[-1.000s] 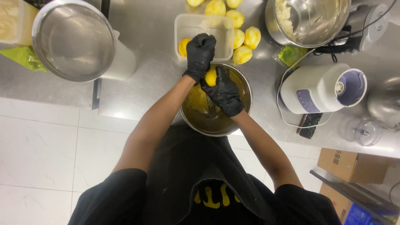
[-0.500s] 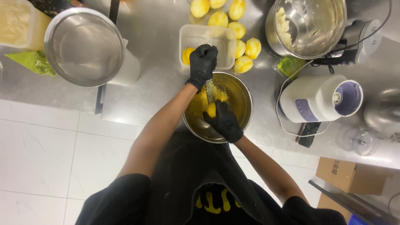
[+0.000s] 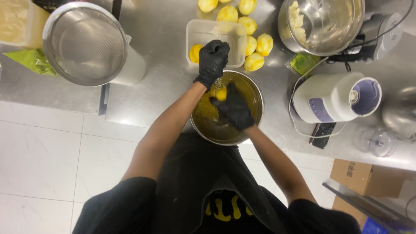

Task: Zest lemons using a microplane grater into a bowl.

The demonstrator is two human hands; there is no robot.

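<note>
Both hands wear black gloves and work over a round steel bowl (image 3: 256,92) with yellow residue inside, standing at the counter's front edge. My left hand (image 3: 212,60) is shut on the handle of a small metal grater (image 3: 218,82) that slants down into the bowl. My right hand (image 3: 235,109) presses a yellow lemon (image 3: 221,94) against the grater's lower part. Just beyond the bowl stands a clear plastic tub (image 3: 203,32) with one lemon (image 3: 195,53) in it.
Several peeled-looking lemons (image 3: 253,43) lie behind the bowl. A large steel strainer (image 3: 84,43) sits on a white container at left, a mixer bowl (image 3: 325,21) at back right. A white grinder (image 3: 333,97), a phone (image 3: 323,129) and a cardboard box (image 3: 368,177) are at right.
My right hand has slid the lemon back and forth along the grater, ending lower in the bowl. My left hand kept its hold on the grater handle.
</note>
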